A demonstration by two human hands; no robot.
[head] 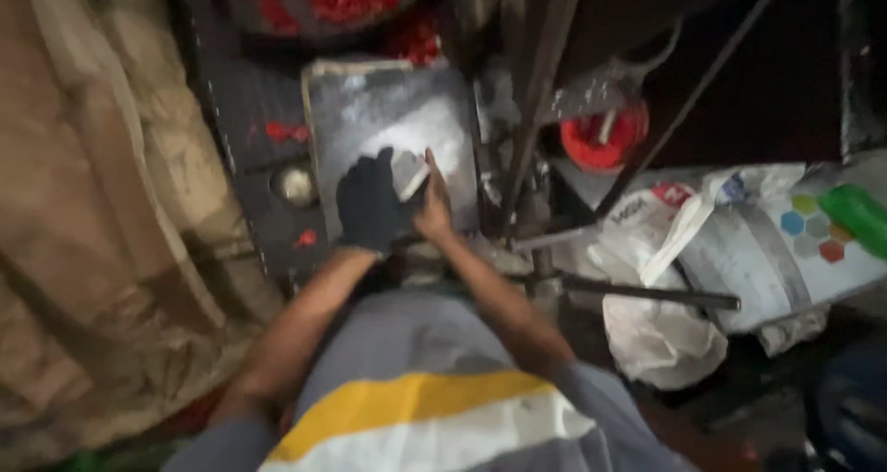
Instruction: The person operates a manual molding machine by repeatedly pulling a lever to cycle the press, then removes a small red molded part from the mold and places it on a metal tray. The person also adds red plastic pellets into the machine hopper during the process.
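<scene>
Below the striped shirt (416, 417), gloved left hand (370, 204) and bare right hand (432, 209) meet, fingers gripping a pale piece (409, 176).

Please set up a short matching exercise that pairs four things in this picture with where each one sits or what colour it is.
Things:
1. left hand
2. right hand
3. round tub
4. sacks

Descriptions:
A. bare, at the near edge of the powdery tray
B. red, right of the tray
C. in a dark glove, on the tray
D. white, piled at the far right

Pairs: 1-C, 2-A, 3-B, 4-D
</scene>
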